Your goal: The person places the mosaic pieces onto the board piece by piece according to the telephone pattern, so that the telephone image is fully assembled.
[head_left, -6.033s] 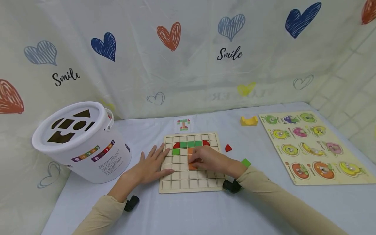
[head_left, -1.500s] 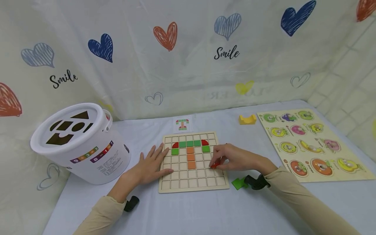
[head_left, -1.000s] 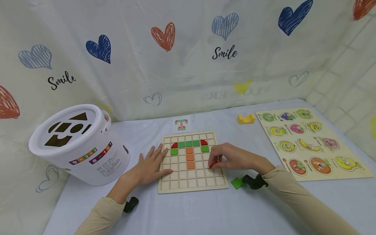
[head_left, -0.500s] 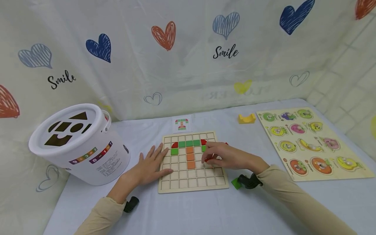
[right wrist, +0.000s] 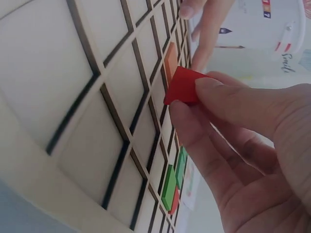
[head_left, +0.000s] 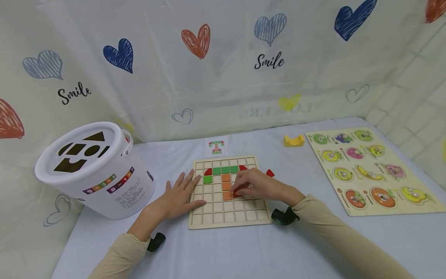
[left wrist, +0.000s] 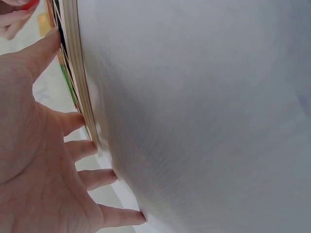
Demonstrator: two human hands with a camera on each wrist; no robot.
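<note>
My right hand point(head_left: 256, 185) pinches a red tile point(right wrist: 184, 86) between thumb and fingers, over the wooden grid board point(head_left: 219, 217) beside the lowest orange tile point(head_left: 227, 195). In the right wrist view the tile is tilted. My left hand point(head_left: 179, 197) lies with fingers spread at the board's left edge, thumb and fingertips touching it. On the board, a row of green tiles point(head_left: 225, 170) has a red rounded tile point(head_left: 208, 172) at its left end and another red tile point(head_left: 242, 167) at its right. A green tile point(head_left: 208, 179) sits below the left one.
A pattern card point(head_left: 216, 147) lies behind the board; a loose red piece point(head_left: 270, 173) lies to its right. A white bucket point(head_left: 136, 193) stands left. Farther right are a yellow block point(head_left: 294, 141) and a fruit puzzle board point(head_left: 369, 186).
Over the last second my right hand has moved left across the board with the red tile, toward the orange column. Six seconds ago it was at the lowest orange tile. The left hand stays put.
</note>
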